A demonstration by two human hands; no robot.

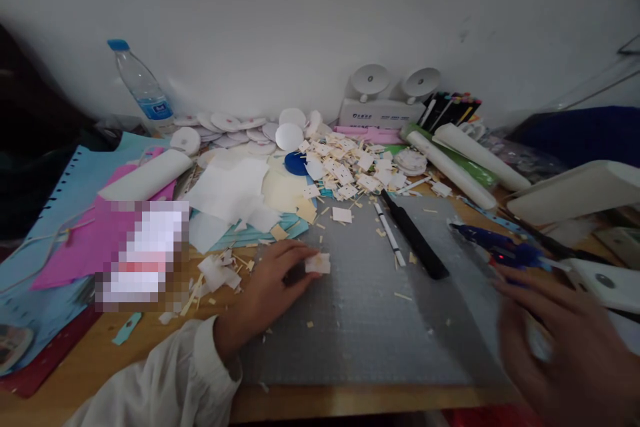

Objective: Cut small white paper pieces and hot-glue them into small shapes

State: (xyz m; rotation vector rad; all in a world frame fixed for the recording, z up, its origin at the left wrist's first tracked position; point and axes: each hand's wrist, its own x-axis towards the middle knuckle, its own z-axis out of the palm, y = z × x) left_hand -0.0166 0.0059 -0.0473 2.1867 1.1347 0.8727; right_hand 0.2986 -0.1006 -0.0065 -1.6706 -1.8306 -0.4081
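One small card (320,263) is pinched in the left hand (265,290) over the mat (365,327); right hand (565,333) is loosely spread beside the glue gun (493,245).

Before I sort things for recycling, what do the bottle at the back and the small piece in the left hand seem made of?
Bottle: probably plastic, clear and glossy; the wall shows through it.
Small piece in the left hand: likely paper or card, pale and matt, judging by its flat, dull face; which one, I can't tell.
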